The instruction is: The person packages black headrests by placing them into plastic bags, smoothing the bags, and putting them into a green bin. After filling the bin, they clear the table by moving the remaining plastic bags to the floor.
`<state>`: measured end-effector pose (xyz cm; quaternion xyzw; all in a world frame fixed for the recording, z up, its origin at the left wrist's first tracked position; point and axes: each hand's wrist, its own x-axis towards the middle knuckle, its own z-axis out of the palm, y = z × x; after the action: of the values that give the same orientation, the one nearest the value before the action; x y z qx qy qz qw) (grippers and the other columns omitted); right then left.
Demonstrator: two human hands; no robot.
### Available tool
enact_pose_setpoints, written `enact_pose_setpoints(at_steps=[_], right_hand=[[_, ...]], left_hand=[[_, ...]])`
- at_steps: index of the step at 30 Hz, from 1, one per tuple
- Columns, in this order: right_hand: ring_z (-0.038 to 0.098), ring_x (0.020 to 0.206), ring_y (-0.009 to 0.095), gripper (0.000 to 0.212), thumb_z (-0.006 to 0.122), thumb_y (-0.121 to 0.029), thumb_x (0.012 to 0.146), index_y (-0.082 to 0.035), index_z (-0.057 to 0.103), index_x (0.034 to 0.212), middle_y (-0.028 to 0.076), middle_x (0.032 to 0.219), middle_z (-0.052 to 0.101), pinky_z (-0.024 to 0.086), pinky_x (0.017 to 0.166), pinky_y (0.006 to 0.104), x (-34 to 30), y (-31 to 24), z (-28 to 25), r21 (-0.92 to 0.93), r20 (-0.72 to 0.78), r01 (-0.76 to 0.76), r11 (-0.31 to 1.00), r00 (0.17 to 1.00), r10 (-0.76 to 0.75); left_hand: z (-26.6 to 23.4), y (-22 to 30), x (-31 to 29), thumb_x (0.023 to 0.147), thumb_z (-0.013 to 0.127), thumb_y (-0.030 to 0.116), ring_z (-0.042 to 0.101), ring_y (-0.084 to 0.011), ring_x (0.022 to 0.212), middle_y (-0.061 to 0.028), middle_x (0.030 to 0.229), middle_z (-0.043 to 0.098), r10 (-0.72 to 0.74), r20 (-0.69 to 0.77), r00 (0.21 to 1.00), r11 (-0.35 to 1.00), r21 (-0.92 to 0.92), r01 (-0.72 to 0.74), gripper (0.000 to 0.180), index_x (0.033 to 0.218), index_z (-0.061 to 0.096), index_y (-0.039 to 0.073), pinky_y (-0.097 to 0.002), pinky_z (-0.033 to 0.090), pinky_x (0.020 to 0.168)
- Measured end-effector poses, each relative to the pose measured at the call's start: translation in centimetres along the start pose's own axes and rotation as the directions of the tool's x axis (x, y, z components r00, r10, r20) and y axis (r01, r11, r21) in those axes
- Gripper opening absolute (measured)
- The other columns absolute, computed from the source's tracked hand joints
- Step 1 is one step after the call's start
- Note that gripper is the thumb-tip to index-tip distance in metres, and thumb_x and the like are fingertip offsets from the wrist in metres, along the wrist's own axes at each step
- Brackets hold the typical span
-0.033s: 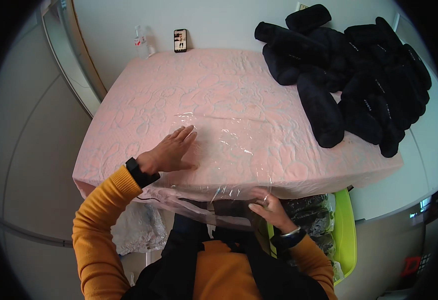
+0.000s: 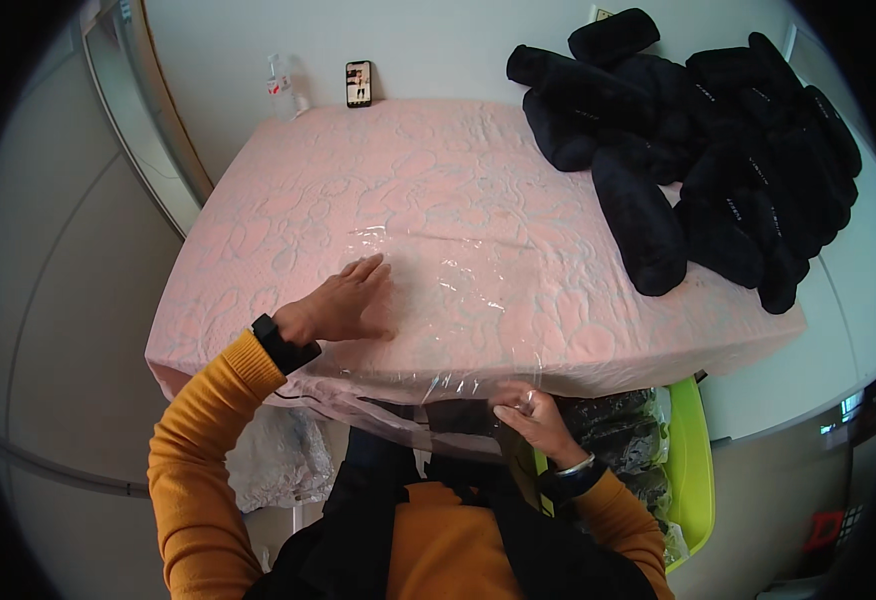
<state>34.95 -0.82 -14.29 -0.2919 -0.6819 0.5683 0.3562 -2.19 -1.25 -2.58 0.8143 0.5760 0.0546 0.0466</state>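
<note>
A clear plastic bag (image 2: pixel 468 285) lies flat on the pink table cover, and its near end hangs over the front edge. My left hand (image 2: pixel 343 302) rests on the bag's left part, palm down with fingers stretched out. At the front edge, my right hand (image 2: pixel 538 420) has its thumb and fingers closed on the bag's hanging right corner. Glare on the film hides some of the fingertips. Black plush pillows (image 2: pixel 641 225), several of them roll-shaped, are heaped at the right of the table.
The table's pink patterned cover (image 2: pixel 358 160) spreads under everything. A phone (image 2: pixel 359 84) leans on the wall beside a clear bottle (image 2: pixel 280 88). Below, a lime-green bin (image 2: pixel 693 470) holds black items in clear wrapping, and crumpled clear plastic (image 2: pixel 280 460) sits at left.
The fingers of my right hand have drawn in slightly and closed more on the bag's corner. My left hand has stayed almost in place.
</note>
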Motion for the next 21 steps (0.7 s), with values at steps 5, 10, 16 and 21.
enact_pose_setpoints(at_steps=[5,10,16,21], right_hand=[[0.063,0.081,0.012,0.047,0.057,-0.005,0.095,0.001,0.042,0.139,0.006,0.089,0.066,0.052,0.077,0.0267,-0.2,-3.9,-1.6,0.046,0.062,-0.118,0.992,0.991,0.115],[0.059,0.074,0.01,0.057,0.054,0.0,0.093,-0.001,0.033,0.147,0.003,0.081,0.06,0.051,0.072,0.0273,1.4,-8.8,-3.9,-0.184,0.288,0.073,0.98,0.957,-0.017],[0.056,0.071,0.009,0.059,0.054,0.001,0.091,-0.003,0.036,0.147,0.003,0.079,0.059,0.049,0.069,0.0268,4.1,-10.8,-5.2,-0.315,0.404,0.125,0.941,0.915,0.014],[0.057,0.072,0.011,0.057,0.057,0.002,0.088,-0.004,0.043,0.144,0.004,0.079,0.059,0.048,0.071,0.0268,6.0,-13.1,-6.5,-0.476,0.143,0.017,0.879,0.988,0.058]], left_hand=[[-1.9,-0.3,0.4,0.075,0.076,0.049,0.038,-0.0384,0.136,-0.0229,0.146,0.04,-0.118,0.255,0.96,0.988,-0.067,0.139,0.097,0.146,0.033,-0.002,-0.0478,0.034,0.11],[-1.2,0.0,0.3,0.072,0.083,0.041,0.048,-0.0363,0.127,-0.0227,0.136,0.05,0.032,-0.086,0.996,0.999,0.018,-0.031,0.096,0.145,0.036,-0.001,-0.0412,0.038,0.107],[-0.5,0.0,2.4,0.075,0.084,0.027,0.062,-0.0276,0.094,-0.0165,0.104,0.064,0.015,-0.041,0.999,0.972,-0.232,-0.024,0.075,0.135,0.05,-0.001,-0.0348,0.049,0.087],[-0.6,0.1,1.5,0.08,0.08,0.017,0.059,-0.0161,0.065,-0.0057,0.074,0.062,-0.091,0.014,0.996,0.869,-0.487,0.087,0.047,0.121,0.062,0.001,-0.0292,0.048,0.061]])
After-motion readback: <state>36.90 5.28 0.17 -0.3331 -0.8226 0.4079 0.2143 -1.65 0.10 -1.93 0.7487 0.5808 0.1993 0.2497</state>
